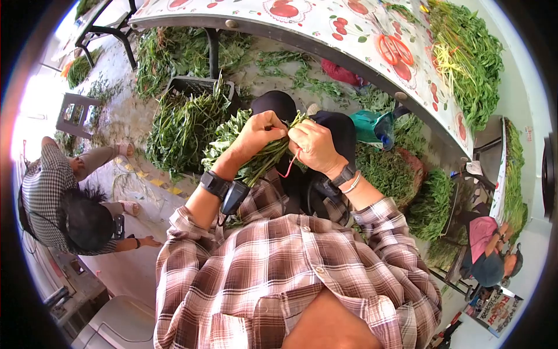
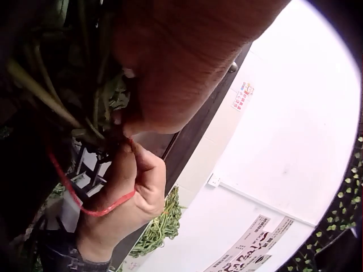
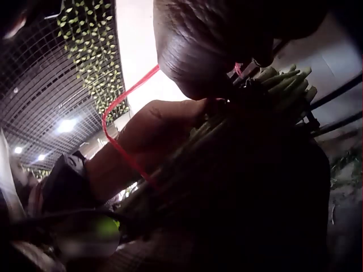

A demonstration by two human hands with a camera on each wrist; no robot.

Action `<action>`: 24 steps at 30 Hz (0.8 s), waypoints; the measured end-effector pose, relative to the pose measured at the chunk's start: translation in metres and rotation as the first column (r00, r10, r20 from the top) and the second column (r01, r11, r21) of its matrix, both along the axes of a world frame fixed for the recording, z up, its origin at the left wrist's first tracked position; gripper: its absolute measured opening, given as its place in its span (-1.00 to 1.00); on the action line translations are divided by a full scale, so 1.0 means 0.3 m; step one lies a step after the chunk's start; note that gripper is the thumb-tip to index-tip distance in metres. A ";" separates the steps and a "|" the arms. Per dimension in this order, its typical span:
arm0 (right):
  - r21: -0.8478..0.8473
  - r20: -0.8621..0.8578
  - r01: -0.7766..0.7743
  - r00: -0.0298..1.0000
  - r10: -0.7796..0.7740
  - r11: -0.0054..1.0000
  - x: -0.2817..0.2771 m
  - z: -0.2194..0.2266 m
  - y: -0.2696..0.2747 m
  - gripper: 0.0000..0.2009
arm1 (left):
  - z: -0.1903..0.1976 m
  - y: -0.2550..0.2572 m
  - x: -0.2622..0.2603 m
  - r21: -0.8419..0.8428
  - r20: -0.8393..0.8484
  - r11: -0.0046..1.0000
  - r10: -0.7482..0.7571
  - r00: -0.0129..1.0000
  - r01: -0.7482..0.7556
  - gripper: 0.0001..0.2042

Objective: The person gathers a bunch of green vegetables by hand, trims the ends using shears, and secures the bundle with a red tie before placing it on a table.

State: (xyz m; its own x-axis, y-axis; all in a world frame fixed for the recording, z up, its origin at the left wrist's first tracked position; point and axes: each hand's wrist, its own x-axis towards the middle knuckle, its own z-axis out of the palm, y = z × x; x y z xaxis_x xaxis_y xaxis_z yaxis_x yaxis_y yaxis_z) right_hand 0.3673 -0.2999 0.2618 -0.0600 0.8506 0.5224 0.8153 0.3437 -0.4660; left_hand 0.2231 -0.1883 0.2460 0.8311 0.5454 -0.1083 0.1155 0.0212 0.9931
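A leafy green bundle (image 1: 224,139) lies across the lap, its cut stems (image 3: 283,85) pointing away to the right. A red tie (image 1: 287,168) runs around the stems, one length hanging loose below the hands and looping in the left wrist view (image 2: 76,201). The left hand (image 1: 260,134) is over the stems with thumb and fingertips pinching the tie. Close beside it, the right hand (image 1: 314,145) has its fingers curled and pinches the tie too. Both hands nearly touch. The knot area between the fingertips is mostly hidden.
A black crate (image 1: 200,86) heaped with greens stands left of the knees. Beyond the knees is a table (image 1: 279,13) with red scissors (image 1: 394,50) and greens. More greens (image 1: 430,203) lie at right. One person (image 1: 70,198) is at left, another (image 1: 491,250) at far right.
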 end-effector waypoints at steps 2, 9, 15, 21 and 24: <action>0.016 0.057 -0.010 0.998 0.009 1.000 0.002 -0.001 -0.005 -0.84 | -0.010 0.006 0.000 -0.046 0.008 0.999 -0.017 1.000 0.017 -0.91; -0.086 -0.093 0.026 0.995 -0.034 0.996 0.030 -0.020 0.005 -0.94 | -0.022 0.010 0.024 -0.192 -0.001 0.979 0.073 0.997 -0.072 -0.85; -0.259 -0.229 0.025 0.970 -0.087 0.965 0.061 -0.065 0.017 -0.88 | -0.020 -0.001 0.036 -0.253 0.041 0.966 0.065 0.997 -0.052 -0.80; -0.306 -0.267 0.068 0.951 -0.154 0.950 0.061 -0.086 0.038 -0.84 | -0.047 -0.018 0.056 -0.117 0.080 0.983 0.154 0.985 -0.144 -0.79; -0.418 -0.282 0.086 0.934 -0.220 0.904 0.054 -0.071 0.049 -0.84 | -0.042 -0.035 0.068 0.295 -0.082 0.933 0.239 0.968 -0.206 -0.79</action>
State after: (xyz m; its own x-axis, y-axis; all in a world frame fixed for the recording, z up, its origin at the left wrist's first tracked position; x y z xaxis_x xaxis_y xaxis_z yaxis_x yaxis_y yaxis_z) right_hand 0.3835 -0.2851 0.2406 0.1988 0.9736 0.1125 0.6292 -0.0388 -0.7763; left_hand 0.2435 -0.1988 0.2333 0.6760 0.7369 -0.0101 0.2532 -0.2194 0.9422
